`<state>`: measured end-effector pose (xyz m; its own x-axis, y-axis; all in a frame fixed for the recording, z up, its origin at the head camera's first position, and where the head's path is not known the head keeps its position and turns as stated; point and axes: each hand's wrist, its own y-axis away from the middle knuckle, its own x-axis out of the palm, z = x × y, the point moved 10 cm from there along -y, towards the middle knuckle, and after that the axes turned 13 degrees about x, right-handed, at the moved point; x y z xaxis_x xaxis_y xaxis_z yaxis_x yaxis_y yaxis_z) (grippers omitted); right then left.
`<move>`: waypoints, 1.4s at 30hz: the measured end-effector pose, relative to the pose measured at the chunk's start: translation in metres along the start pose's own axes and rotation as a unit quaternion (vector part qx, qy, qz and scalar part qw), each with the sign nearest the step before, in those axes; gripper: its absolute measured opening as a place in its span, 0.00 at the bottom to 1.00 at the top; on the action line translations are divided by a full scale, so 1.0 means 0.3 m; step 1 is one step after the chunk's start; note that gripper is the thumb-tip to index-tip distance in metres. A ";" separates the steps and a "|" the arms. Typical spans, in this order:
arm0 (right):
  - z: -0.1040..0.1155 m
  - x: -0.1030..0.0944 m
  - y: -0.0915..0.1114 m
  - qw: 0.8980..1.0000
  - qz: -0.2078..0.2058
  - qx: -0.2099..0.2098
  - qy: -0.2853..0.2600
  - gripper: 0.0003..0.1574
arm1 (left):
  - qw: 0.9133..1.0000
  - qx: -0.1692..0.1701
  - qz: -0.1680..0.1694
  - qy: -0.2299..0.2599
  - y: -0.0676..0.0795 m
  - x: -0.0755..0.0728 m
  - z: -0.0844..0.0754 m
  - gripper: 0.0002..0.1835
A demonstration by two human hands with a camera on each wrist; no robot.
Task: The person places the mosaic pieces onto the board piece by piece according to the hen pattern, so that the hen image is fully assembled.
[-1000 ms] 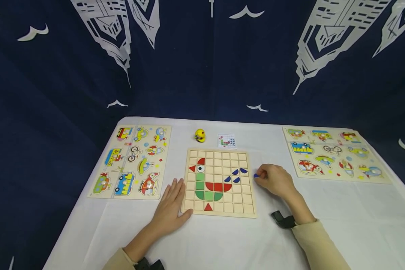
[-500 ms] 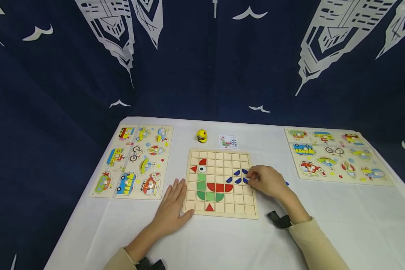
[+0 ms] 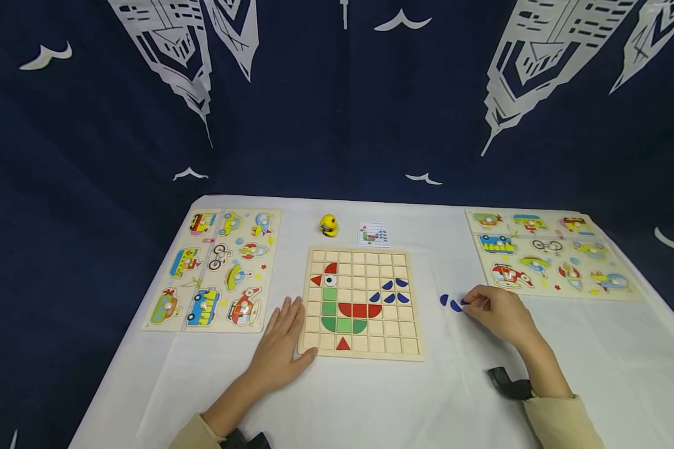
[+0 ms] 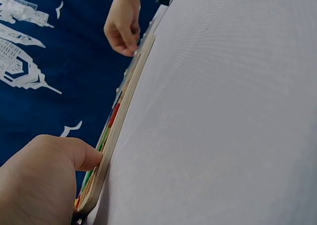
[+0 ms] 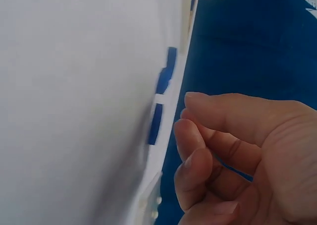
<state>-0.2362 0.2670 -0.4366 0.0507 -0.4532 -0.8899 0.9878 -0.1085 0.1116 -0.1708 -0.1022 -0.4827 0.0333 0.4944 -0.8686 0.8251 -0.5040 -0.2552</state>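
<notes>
My left hand (image 3: 279,344) lies with straight fingers along the left edge of a wooden grid board (image 3: 393,349), its thumb at the lower corner. In the left wrist view, the thumb (image 4: 89,158) touches the board's side. On the board, red and green tiles (image 3: 329,308) form a bird, with several blue rounded tiles (image 3: 389,299) at its tail. My right hand (image 3: 500,312) is right of the board, fingertips beside a loose blue tile (image 5: 155,124). In the right wrist view its fingers are loosely bent, with nothing between them. Two more blue tiles (image 3: 444,300) (image 3: 455,306) lie nearby.
A vehicle puzzle board (image 3: 171,324) lies at left, another (image 3: 545,290) at back right. Behind the grid board are a yellow toy duck (image 3: 328,225) and a small picture card (image 3: 373,234). A dark blue printed curtain (image 3: 314,125) hangs behind the white table (image 3: 371,405).
My right hand carried a blue tile onto the grid board's right side and let go, then moved right to the loose blue tiles. My left hand stays on the board's edge.
</notes>
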 end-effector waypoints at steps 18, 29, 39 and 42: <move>0.095 0.078 -0.062 0.999 0.004 -0.018 0.048 0.10 | 1.000 0.003 0.002 0.004 0.001 0.007 -0.006 0.46; 0.130 0.071 -0.061 0.998 -0.019 -0.049 0.035 0.06 | 1.000 0.007 -0.005 0.005 -0.001 0.001 -0.005 0.46; 0.293 0.127 0.008 0.987 0.010 -0.160 0.020 0.08 | 1.000 0.003 -0.006 0.014 -0.002 -0.006 -0.004 0.46; 0.352 0.158 0.034 0.980 0.027 -0.197 0.027 0.08 | 1.000 0.002 -0.008 0.017 -0.003 -0.005 -0.003 0.46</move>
<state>-0.2394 0.1509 -0.4310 0.1017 -0.4008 -0.9105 0.9628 0.2699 -0.0113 -0.1711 -0.1020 -0.4808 0.0400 0.5265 -0.8492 0.8234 -0.4988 -0.2705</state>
